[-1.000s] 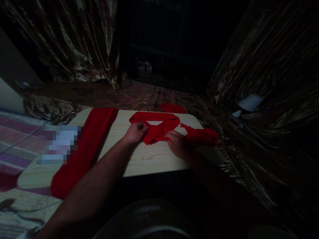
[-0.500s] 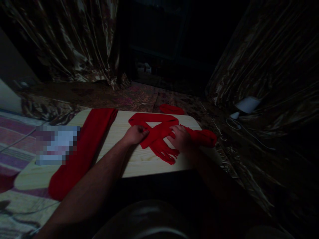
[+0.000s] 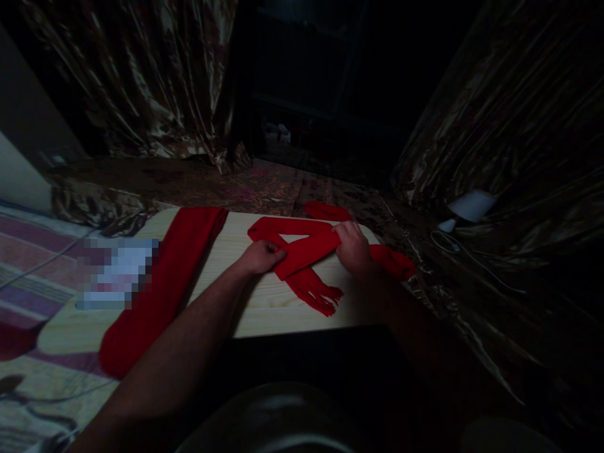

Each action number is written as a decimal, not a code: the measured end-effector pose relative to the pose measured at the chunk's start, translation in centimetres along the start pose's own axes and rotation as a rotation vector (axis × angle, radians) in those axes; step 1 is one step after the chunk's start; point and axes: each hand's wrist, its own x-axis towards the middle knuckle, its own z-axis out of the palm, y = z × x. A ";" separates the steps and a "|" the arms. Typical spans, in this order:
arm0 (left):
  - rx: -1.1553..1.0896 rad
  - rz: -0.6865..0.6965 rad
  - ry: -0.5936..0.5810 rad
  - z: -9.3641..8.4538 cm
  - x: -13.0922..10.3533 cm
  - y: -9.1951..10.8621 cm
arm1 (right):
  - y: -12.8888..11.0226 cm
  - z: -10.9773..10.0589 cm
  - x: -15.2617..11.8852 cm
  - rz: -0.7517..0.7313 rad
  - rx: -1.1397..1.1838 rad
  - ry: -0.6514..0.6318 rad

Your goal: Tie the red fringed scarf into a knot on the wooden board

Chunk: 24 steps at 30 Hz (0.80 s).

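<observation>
A red fringed scarf (image 3: 306, 251) lies on the pale wooden table (image 3: 264, 308), looped so that its bands cross and leave a triangular gap. Its fringe points toward me and to the right. My left hand (image 3: 263, 257) pinches the left edge of the crossing band, thumb and fingers together. At the other end of that band, my right hand (image 3: 353, 248) grips the scarf near its upper right corner, fingers curled over the cloth. More red cloth (image 3: 394, 261) sticks out beyond the right hand over the table's right side; whether it joins the scarf is hidden.
A long folded red cloth (image 3: 165, 283) drapes across the table's left part and hangs over the front edge. Left of it lies a blurred-out sheet (image 3: 117, 274). Another red piece (image 3: 328, 211) shows past the far edge. A white lamp (image 3: 472, 206) with a cable stands right.
My right hand has moved up and a little away from me, closing on the scarf's upper right corner. The crossing band looks flatter and straighter. My left hand keeps its pinch.
</observation>
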 end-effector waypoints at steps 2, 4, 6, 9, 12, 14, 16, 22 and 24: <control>-0.027 0.007 0.006 0.0 0.2 -0.2 | 0.4 0.3 0.3 -0.036 -0.041 -0.022; -0.044 0.013 0.010 0.0 0.4 -0.5 | 0.3 0.9 0.2 -0.054 -0.069 -0.085; -0.042 0.022 0.008 0.0 0.6 -0.8 | -0.1 1.6 -0.1 -0.062 -0.075 -0.177; -0.036 0.050 0.018 0.1 0.9 -1.5 | -1.0 2.4 -0.6 -0.071 -0.050 -0.297; -0.040 0.085 0.028 0.3 1.0 -2.1 | -1.6 2.6 -0.6 -0.040 -0.061 -0.312; -0.022 0.116 0.046 0.5 1.0 -2.4 | -1.6 2.4 -0.2 -0.006 -0.102 -0.260; 0.005 0.142 0.078 0.6 1.0 -2.4 | -1.4 2.4 0.3 0.002 -0.151 -0.196; 0.065 0.172 0.103 0.7 0.9 -2.2 | -1.7 2.8 0.3 0.032 -0.160 -0.282; 0.062 0.183 0.093 0.7 0.9 -2.2 | -2.1 2.9 0.1 0.105 -0.144 -0.274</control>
